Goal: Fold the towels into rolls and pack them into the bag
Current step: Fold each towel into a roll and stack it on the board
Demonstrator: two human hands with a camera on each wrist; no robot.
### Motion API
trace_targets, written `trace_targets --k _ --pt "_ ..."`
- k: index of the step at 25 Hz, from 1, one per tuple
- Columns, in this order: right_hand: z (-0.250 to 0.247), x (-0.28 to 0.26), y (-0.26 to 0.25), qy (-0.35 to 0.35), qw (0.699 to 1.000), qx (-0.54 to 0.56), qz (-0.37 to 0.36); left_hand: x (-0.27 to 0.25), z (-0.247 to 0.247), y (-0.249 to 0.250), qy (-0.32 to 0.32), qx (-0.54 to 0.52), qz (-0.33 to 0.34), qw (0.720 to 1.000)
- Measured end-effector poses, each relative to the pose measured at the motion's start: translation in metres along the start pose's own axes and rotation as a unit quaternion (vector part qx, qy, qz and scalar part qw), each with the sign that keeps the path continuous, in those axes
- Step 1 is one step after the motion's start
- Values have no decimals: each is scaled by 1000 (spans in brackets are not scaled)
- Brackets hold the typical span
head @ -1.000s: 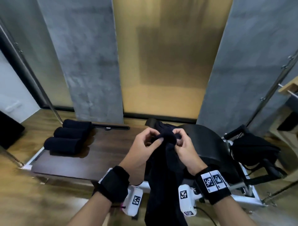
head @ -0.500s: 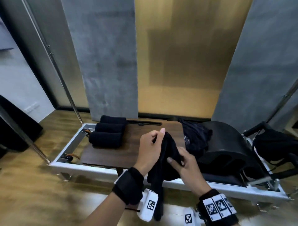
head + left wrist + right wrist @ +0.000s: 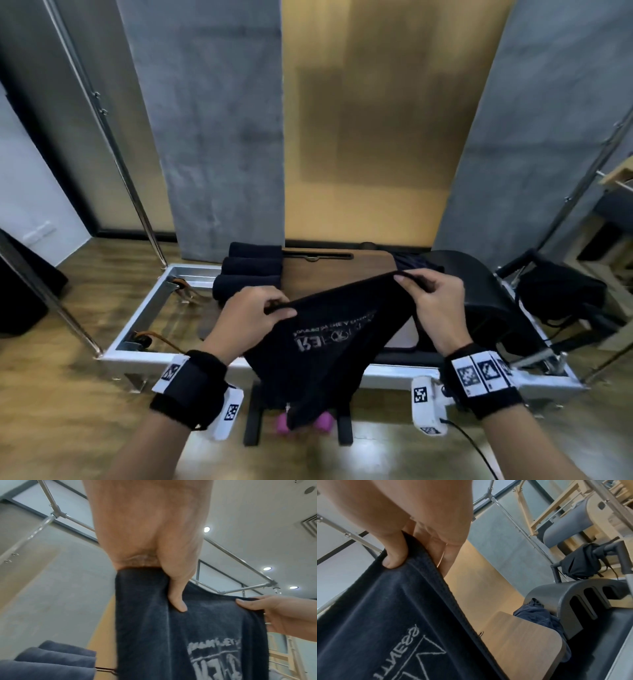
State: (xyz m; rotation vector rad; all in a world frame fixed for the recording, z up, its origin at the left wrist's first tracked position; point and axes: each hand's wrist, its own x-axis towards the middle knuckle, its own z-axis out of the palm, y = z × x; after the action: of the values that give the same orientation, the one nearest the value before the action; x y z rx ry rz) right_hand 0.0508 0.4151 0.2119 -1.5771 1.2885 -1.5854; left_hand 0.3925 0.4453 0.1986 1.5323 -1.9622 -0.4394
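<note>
A dark navy towel (image 3: 329,346) with a pale printed logo hangs spread between both hands above the wooden board (image 3: 342,270). My left hand (image 3: 257,311) pinches its top left corner, and the thumb (image 3: 178,601) presses the cloth (image 3: 188,642). My right hand (image 3: 428,298) pinches the top right corner (image 3: 412,563). Three rolled dark towels (image 3: 250,274) lie stacked at the board's left end. More loose dark towels (image 3: 537,614) lie crumpled at its right end. A black bag (image 3: 561,294) hangs on the frame at the far right.
The board sits on a low metal-framed exercise machine (image 3: 144,329) with a black arched barrel (image 3: 486,301) to the right. Slanted metal poles (image 3: 120,147) rise on both sides. A pink dumbbell (image 3: 322,419) lies on the wooden floor under the towel.
The towel was bunched between hands held close together; now the hands have pulled apart and the towel is spread open. The view has shifted left and back.
</note>
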Motion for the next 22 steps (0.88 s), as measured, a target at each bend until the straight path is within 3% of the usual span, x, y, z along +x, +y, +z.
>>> trace_targets --k 4,9,13,17,20,22 --pt "-18 7 5 41 999 4 29 -2 -19 -32 75 -5 9 997" --pt "-33 14 11 -11 998 -52 38 7 -19 -44 137 -181 -4 974" --pt "-44 15 15 52 994 -67 65 20 -15 -43 186 -293 -21 938" --pt "-45 24 23 110 990 -75 46 38 -10 -36 212 -288 -16 934" --pt "-40 41 34 92 990 -8 105 61 -4 -29 245 -213 -34 945" --pt "-33 57 42 66 989 28 133 82 5 -28 265 -226 -46 936"
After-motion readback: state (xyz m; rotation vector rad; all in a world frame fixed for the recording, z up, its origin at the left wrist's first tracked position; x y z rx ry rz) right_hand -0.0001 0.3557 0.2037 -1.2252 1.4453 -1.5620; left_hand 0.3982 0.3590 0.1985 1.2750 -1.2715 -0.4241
